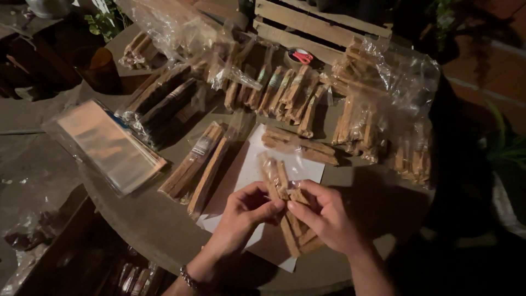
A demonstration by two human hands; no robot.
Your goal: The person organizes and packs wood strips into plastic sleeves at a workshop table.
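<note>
Both hands meet over a white sheet [249, 170] at the near edge of the counter [164, 230]: the left hand [241, 216] and right hand [323, 219] have their fingers pinched on a clear bag [276, 175] half filled with wooden sticks [296, 233], some poking out below. Judging by this, the bag is not yet closed. Beyond lie many bagged bundles [285, 93], a stack of empty sleeves [109, 145] to the left and a wooden crate [312, 24] at the back; the room is dark
</note>
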